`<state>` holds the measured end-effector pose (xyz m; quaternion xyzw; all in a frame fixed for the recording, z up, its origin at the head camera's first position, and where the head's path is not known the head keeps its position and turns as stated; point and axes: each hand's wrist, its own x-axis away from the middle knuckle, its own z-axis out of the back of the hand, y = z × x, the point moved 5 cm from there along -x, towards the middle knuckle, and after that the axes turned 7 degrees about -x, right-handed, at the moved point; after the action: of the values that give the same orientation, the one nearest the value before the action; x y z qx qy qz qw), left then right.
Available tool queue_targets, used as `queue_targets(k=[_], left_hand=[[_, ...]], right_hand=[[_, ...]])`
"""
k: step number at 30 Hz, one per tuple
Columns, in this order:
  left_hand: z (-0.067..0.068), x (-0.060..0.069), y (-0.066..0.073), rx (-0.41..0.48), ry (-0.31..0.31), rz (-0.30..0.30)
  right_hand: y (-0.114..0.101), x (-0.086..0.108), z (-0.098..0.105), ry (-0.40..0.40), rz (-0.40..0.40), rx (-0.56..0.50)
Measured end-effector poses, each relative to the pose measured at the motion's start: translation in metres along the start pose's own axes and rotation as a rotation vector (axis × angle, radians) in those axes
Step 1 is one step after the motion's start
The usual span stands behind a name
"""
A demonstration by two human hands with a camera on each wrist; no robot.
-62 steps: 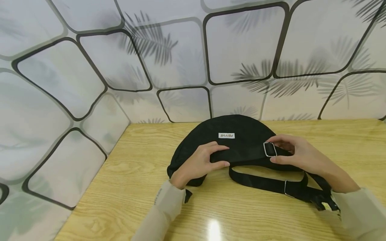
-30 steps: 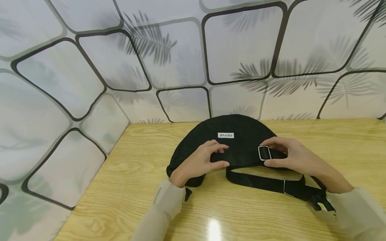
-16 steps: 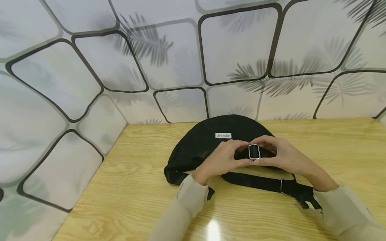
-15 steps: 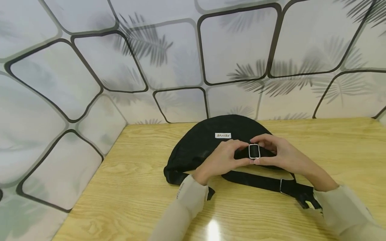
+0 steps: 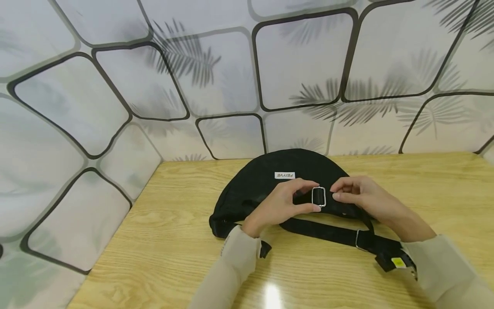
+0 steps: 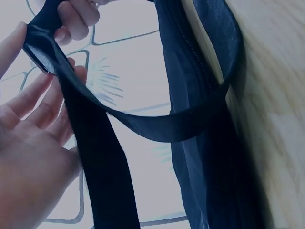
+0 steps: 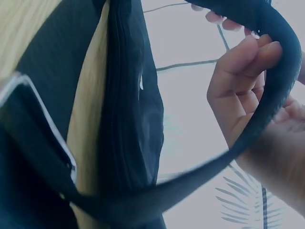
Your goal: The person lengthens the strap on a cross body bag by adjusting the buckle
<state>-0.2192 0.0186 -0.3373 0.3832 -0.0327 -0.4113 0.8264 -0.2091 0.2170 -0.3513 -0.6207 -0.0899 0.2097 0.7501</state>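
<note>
A black waist bag (image 5: 247, 189) with a white label lies on the table. My left hand (image 5: 275, 204) pinches a silver slide buckle (image 5: 325, 197) by its top and bottom edges, thumb below and fingers above, raised in front of the bag. Just right of the buckle, my right hand (image 5: 376, 201) has its fingers curled, thumb and forefinger pinching the black strap (image 7: 281, 86). In the left wrist view the strap (image 6: 105, 157) passes through the buckle and hangs in a loop; part of the right hand's grip is hidden there.
A lower strap with a second metal slider (image 5: 362, 240) lies on the wooden table (image 5: 166, 266), ending in a black clip with a yellow tag (image 5: 399, 262) by the right sleeve. Another black strap end (image 5: 265, 249) is beside the left sleeve. A patterned wall (image 5: 227, 73) stands behind.
The left hand has moved right from the bag's front to hold the buckle. The buckle has shifted left. The right hand has let go of the buckle and drawn back slightly to the strap.
</note>
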Motion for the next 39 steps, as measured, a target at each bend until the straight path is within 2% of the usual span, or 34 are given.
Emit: queue_targets(k=[7, 12, 16, 20, 23, 27, 32, 35, 39], left_hand=[[-0.005, -0.001, 0.002, 0.024, 0.027, -0.048], [-0.008, -0.002, 0.002, 0.028, 0.038, -0.059], [-0.004, -0.001, 0.002, 0.018, 0.062, -0.072], [0.004, 0.001, 0.001, 0.023, 0.103, -0.068], [0.007, 0.002, 0.001, 0.042, 0.113, -0.056], [0.003, 0.002, 0.001, 0.059, 0.09, -0.058], [-0.005, -0.001, 0.003, 0.058, 0.042, -0.093], [-0.006, -0.001, 0.005, 0.05, 0.042, -0.115], [-0.002, -0.001, 0.006, 0.046, 0.071, -0.123]], right_hand=[[0.003, -0.003, -0.008, -0.008, 0.035, -0.167], [0.005, -0.006, -0.016, -0.034, 0.041, -0.301], [0.007, -0.007, -0.015, -0.097, 0.022, -0.381], [0.011, -0.005, -0.009, -0.18, -0.008, -0.397], [0.014, -0.004, -0.007, -0.198, -0.008, -0.379], [0.012, -0.004, -0.01, -0.183, 0.049, -0.378], [0.006, -0.005, -0.017, -0.213, 0.113, -0.458], [0.006, -0.005, -0.017, -0.237, 0.102, -0.472], [0.01, -0.004, -0.011, -0.237, 0.05, -0.392]])
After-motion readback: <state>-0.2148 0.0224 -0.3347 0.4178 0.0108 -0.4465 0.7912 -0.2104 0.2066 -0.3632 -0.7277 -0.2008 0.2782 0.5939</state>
